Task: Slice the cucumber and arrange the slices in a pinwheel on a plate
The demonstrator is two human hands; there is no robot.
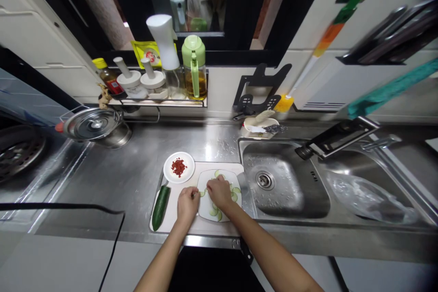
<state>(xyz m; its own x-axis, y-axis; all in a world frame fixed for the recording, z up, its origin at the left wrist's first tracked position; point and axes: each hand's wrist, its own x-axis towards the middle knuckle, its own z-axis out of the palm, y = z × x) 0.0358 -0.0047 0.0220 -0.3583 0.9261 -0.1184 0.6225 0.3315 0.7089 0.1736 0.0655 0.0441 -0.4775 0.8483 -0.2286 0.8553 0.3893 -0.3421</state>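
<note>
Two hands work close together over a square white plate (206, 210), which sits on the right part of a pale cutting board (171, 221) on the steel countertop (99, 182). Thin cucumber slices (219, 216) lie near the plate's far, right and near edges. The left hand (187, 203) is just outside the plate's left edge, its thumb and fingertips drawn together toward the rim; one pale slice shows just beyond these tips, and I cannot tell whether they grip it. The right hand (220, 191) reaches over the middle of the plate, fingers bunched and bent down; what they hold, if anything, is hidden. Slices show on the far, right and near sides of this hand. They are curved, their long axes turned various ways; the pair at the near edge lie side by side.

Well apart from both grips, a whole green cucumber (160, 208) lies along the board's left edge. Its near end is by the near left corner; its long axis runs away from the person, leaning slightly right. Beyond its far end, a round white plate (166, 168) of chopped red pieces (178, 167) covers the board's far left corner.
</note>
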